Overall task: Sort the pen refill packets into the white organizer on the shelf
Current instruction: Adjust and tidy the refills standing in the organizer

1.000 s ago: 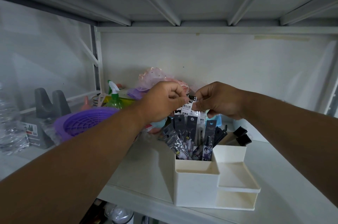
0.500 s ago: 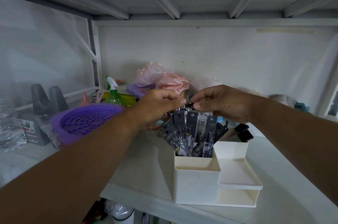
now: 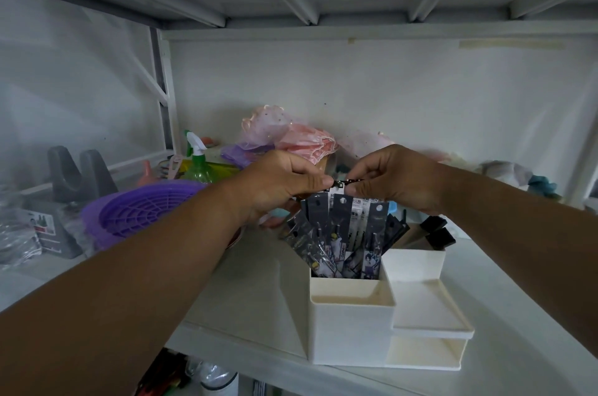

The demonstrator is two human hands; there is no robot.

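Setting: a white metal shelf [image 3: 252, 295] in dim light, with a white back wall and the ribbed underside of the next shelf overhead.
Organizer: a white organizer [image 3: 351, 331] stands near the front edge of the shelf, right of centre. It has a tall rear compartment on the left, a low open compartment in front of that, a second tall compartment at the back right, and two stepped trays at the front right.
Packets: a fanned bunch of pen refill packets [image 3: 343, 233] stands upright in the tall rear left compartment, dark cards with hang holes at the top. Their upper ends reach up to just below both hands.
Left hand: the left hand [image 3: 284, 185] comes in from the lower left, fingers curled, thumb and fingertips pinching the left end of a small dark packet top [image 3: 344, 182] just above the bunch.
Right hand: the right hand [image 3: 398, 180] comes in from the right, fingers curled, pinching the right end of the same packet top. The two hands nearly meet above the organizer.
Back right compartment: black pieces [image 3: 437, 232] stick out of it; what they are cannot be told.
Left of the organizer: a purple basket [image 3: 139, 211], a green spray bottle [image 3: 199, 165] with a white trigger, two grey stands [image 3: 81, 172] and clear plastic wrapping.
Behind the hands: a crumpled pink bag [image 3: 288, 133] against the wall.
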